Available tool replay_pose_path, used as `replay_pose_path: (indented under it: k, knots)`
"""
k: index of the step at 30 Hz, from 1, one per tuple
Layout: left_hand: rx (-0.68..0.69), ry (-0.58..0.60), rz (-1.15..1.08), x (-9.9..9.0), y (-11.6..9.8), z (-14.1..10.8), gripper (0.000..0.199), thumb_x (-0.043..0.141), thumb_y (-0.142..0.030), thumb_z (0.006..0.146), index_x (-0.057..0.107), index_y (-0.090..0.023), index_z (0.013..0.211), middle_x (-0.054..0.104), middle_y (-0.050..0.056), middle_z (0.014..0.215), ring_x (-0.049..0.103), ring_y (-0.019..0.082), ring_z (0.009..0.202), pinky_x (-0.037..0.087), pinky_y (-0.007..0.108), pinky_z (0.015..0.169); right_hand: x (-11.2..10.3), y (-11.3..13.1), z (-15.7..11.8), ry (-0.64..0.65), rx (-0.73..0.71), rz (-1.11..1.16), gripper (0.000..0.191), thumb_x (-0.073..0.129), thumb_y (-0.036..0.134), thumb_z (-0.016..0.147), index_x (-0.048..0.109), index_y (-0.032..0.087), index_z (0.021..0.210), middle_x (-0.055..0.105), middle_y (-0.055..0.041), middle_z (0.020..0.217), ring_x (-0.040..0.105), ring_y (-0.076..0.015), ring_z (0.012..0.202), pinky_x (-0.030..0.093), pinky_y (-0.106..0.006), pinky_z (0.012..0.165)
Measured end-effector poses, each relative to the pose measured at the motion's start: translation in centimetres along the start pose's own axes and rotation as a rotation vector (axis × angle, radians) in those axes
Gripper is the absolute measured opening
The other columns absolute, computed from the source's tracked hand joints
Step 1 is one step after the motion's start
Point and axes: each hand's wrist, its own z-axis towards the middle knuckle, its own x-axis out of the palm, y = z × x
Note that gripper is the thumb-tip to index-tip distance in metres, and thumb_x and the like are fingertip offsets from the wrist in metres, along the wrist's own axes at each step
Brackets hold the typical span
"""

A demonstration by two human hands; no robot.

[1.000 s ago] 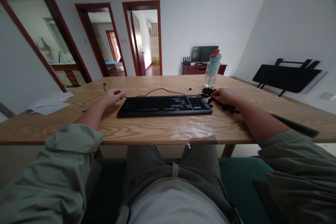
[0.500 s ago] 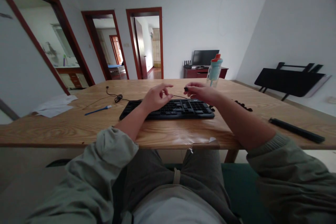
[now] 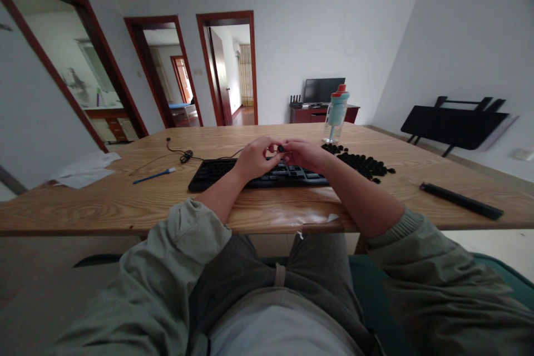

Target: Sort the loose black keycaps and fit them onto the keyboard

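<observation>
A small black keycap [image 3: 281, 148] is pinched between the fingertips of my right hand [image 3: 306, 156]. The fingers of my left hand [image 3: 257, 159] curl in from the other side and close on the same keycap. Both hands are above a black keyboard [image 3: 212, 171], which lies lengthwise on the table and is partly covered by them. Lighter gaps show among its keys. Many loose black keycaps [image 3: 362, 164] lie in a pile to the right of the keyboard, partly behind my right forearm.
On the wooden table [image 3: 104, 206], a blue-handled brush [image 3: 154, 176] and a coiled cable [image 3: 186, 156] lie left of the keyboard, with white paper [image 3: 85, 169] farther left. A bottle [image 3: 336, 114] stands behind the keycap pile. A long black strip [image 3: 461, 200] lies at the right.
My right hand has moved left with the keycap and met my left hand, whose fingers have closed in on it. More of the loose keycap pile now shows.
</observation>
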Motion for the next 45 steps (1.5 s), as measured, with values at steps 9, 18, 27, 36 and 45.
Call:
replay_pose_path:
  k: [9, 18, 27, 36, 45]
  knots:
    - [0.011, 0.072, 0.048, -0.3, -0.2, 0.1, 0.031, 0.063, -0.025, 0.087, 0.069, -0.02, 0.118, 0.063, 0.002, 0.083, 0.054, 0.013, 0.071, 0.043, 0.026, 0.068, -0.4, -0.1, 0.2, 0.071, 0.072, -0.002, 0.016, 0.058, 0.027, 0.076, 0.067, 0.018, 0.085, 0.061, -0.0015, 0.074, 0.047, -0.0131, 0.061, 0.041, -0.027, 0.058]
    - [0.004, 0.093, 0.071, -0.3, -0.1, 0.0, 0.03, 0.063, -0.024, 0.088, 0.069, -0.02, 0.118, 0.064, 0.002, 0.085, 0.055, 0.014, 0.072, 0.044, 0.027, 0.071, -0.7, -0.2, 0.0, 0.065, 0.076, -0.015, 0.018, 0.058, 0.029, 0.081, 0.07, 0.02, 0.092, 0.065, -0.002, 0.084, 0.047, -0.0123, 0.062, 0.042, -0.026, 0.06]
    - [0.021, 0.07, 0.019, -0.5, -0.7, 0.1, 0.021, 0.066, -0.023, 0.081, 0.071, -0.017, 0.101, 0.063, 0.002, 0.084, 0.05, 0.012, 0.066, 0.042, 0.026, 0.065, -0.9, -0.2, -0.3, 0.062, 0.035, -0.09, 0.015, 0.069, 0.03, 0.076, 0.07, 0.02, 0.087, 0.064, -0.0006, 0.081, 0.051, -0.0112, 0.065, 0.042, -0.024, 0.058]
    - [-0.156, 0.605, -0.286, -0.7, -3.3, -1.0, 0.027, 0.069, -0.034, 0.078, 0.073, -0.015, 0.097, 0.059, -0.002, 0.069, 0.049, 0.01, 0.061, 0.038, 0.023, 0.058, -10.2, 3.5, -1.9, -0.5, -0.221, -0.06, 0.018, 0.06, 0.039, 0.08, 0.063, 0.021, 0.082, 0.065, -0.0015, 0.079, 0.046, -0.0097, 0.055, 0.042, -0.022, 0.051]
    - [-0.084, 0.931, -0.246, 0.2, -6.1, -1.3, 0.034, 0.063, -0.018, 0.077, 0.076, -0.016, 0.108, 0.063, -0.002, 0.07, 0.054, 0.01, 0.061, 0.039, 0.021, 0.06, -19.9, 2.2, -5.7, -0.987, -0.137, -0.146, 0.013, 0.05, 0.028, 0.079, 0.059, 0.02, 0.074, 0.058, -0.0022, 0.07, 0.038, -0.0084, 0.048, 0.032, -0.02, 0.042]
